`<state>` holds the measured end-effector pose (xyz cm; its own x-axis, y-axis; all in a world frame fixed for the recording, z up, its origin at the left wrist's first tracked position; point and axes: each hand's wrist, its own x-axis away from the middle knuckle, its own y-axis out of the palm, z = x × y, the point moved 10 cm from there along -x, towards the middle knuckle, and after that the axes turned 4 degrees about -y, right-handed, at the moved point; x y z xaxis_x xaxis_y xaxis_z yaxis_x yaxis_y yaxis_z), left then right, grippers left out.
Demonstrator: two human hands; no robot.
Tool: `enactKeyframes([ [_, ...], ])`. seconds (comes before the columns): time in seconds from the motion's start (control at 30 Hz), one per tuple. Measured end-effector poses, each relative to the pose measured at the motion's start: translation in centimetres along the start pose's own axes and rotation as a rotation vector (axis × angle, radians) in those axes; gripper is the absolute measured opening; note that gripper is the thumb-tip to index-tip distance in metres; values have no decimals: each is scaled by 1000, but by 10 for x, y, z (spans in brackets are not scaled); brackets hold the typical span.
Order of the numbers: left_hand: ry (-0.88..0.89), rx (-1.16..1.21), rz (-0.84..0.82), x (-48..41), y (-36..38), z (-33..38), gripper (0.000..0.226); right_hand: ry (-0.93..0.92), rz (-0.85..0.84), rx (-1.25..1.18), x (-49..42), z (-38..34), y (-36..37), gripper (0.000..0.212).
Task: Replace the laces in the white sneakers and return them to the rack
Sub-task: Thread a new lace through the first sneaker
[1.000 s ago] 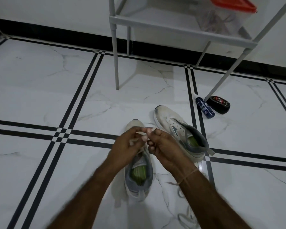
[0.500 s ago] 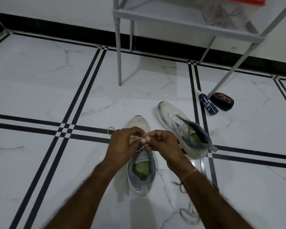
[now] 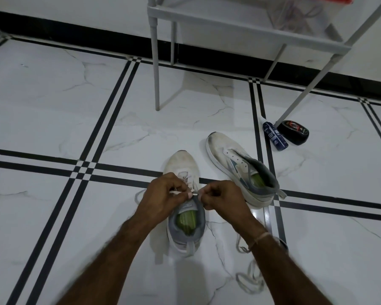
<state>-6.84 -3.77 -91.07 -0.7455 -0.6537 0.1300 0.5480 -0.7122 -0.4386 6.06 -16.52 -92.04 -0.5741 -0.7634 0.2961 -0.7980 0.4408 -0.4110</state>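
Both hands are over the nearer white sneaker (image 3: 182,164), which stands on the tiled floor (image 3: 53,106) in the near middle with its toe pointing away and its green insole showing. The left hand (image 3: 163,194) has its fingers curled and pinches a white lace (image 3: 174,192) above the eyelets. The right hand (image 3: 222,198) is just beside it, fingers also curled, and pinches the end of the same lace, so the fingertips of the two hands nearly touch over the tongue. A loop of this lace lies on the floor at the left side of the shoe. The second white sneaker (image 3: 224,150) is to the right and a little farther, turned at an angle, with bare eyelets and its grey collar open. Another loose lace (image 3: 249,280) lies on the floor at the near right, partly under the right forearm, which wears a thin thread band (image 3: 261,236) at the wrist. Farther right, a small blue bottle (image 3: 275,137) lies beside a black oval tin (image 3: 294,132), close to one leg of the grey rack (image 3: 229,16). The rack stands at the far side against the wall, and a clear box (image 3: 295,16) sits on its shelf.
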Motion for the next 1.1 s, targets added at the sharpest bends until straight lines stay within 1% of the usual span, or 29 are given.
enactKeyframes([
  [0.07,17,-45,-10,3,5,-2,8,58,3,-107,3,6,0,9],
  [0.13,19,-87,2,6,10,-3,7,75,0,-146,5,9,2,11],
  [0.27,-5,-151,75,10,10,-5,8,77,13,-204,6,9,4,11],
  [0.4,-22,-163,120,14,8,-3,10,77,4,-233,4,14,10,11],
  [0.53,7,-289,148,18,15,4,9,55,-18,-237,5,17,14,5],
  [0.67,-17,-210,106,15,13,-4,7,31,-98,-347,10,16,20,12],
  [0.73,-27,-228,85,12,11,-8,6,20,-88,-355,9,17,20,11],
  [0.8,-29,-281,59,11,12,-12,14,3,-59,-282,9,18,21,5],
  [0.87,-36,-281,1,13,16,-18,29,-12,-45,-216,9,14,23,10],
  [0.9,-48,-258,-28,13,17,-22,34,-10,-34,-282,7,9,18,14],
  [0.93,-62,-230,-49,13,17,-26,36,11,6,-458,3,3,5,17],
  [1.0,-83,-172,-67,11,15,-29,39,14,164,-1006,-4,-12,-40,24],
  [1.03,-87,-161,-65,8,13,-30,39,-13,231,-1180,-7,-20,-67,24],
  [1.07,-87,-172,-55,7,10,-30,39,-55,265,-1176,-11,-27,-88,22],
  [1.1,-87,-191,-41,7,7,-32,37,-106,272,-968,-14,-32,-101,18],
])
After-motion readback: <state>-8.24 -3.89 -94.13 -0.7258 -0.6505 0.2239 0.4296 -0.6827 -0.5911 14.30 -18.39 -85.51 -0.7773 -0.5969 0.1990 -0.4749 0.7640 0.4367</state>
